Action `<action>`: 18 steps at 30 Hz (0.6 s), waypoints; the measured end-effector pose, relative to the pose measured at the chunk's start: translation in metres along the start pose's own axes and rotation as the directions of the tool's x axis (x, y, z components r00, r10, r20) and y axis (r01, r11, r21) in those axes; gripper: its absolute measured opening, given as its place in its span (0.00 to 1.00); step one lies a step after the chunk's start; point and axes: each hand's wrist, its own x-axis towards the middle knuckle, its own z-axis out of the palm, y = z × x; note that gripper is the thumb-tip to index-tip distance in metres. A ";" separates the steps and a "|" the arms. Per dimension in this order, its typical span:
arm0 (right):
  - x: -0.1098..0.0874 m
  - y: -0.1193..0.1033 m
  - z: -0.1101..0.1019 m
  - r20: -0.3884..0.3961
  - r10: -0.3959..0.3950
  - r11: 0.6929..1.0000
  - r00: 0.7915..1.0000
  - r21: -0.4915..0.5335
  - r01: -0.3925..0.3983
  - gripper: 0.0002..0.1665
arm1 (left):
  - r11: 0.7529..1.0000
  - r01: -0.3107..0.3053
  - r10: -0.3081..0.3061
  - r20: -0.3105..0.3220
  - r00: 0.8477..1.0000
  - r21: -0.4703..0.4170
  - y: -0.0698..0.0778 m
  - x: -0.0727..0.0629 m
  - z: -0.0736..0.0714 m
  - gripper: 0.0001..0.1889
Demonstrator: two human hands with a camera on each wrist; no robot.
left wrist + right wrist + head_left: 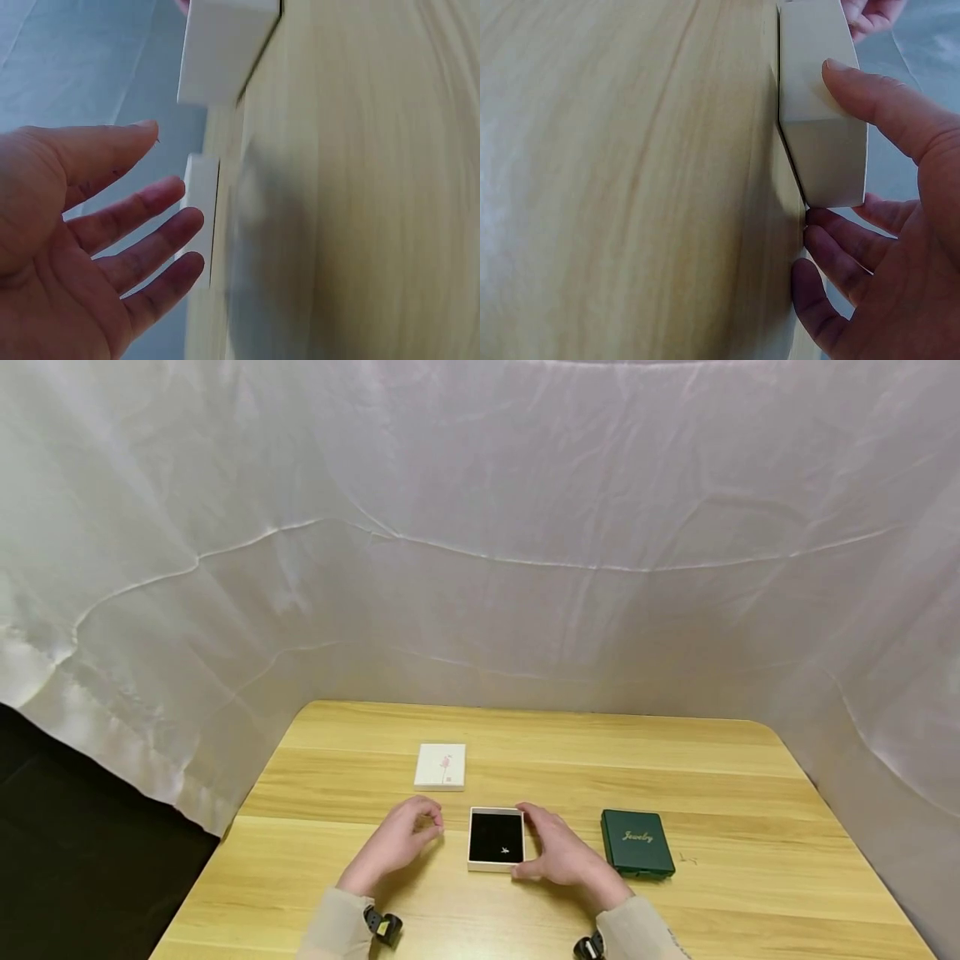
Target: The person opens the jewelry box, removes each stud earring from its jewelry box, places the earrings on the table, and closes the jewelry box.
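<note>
A white open-topped box (pixel 496 867) with a black lining stands on the table, and a small silvery piece (pixel 505 850), too small to identify, lies on the lining. My right hand (pixel 558 852) grips this box at its right side. In the right wrist view the thumb (pixel 877 97) lies on the near wall, with the other fingers round toward the far side. To the left of the box, apart from it, my left hand (pixel 401 837) hovers over the table, holding nothing. The left wrist view shows its fingers (pixel 150 240) spread and relaxed.
A white lid (pixel 440 767) with a pink flower print lies behind my left hand. On the right sits a closed green box (pixel 637 843) marked "Jewelry", with a small thin dark item (pixel 687 859) beside it. Pale cloth (pixel 480 610) hangs behind the wooden table (pixel 750 793).
</note>
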 end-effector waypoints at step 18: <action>-0.001 -0.003 -0.001 -0.003 -0.013 1.000 1.000 -0.002 0.013 0.58 | 0.964 0.136 -0.120 -0.079 0.990 0.228 -0.034 -0.011 -0.024 0.11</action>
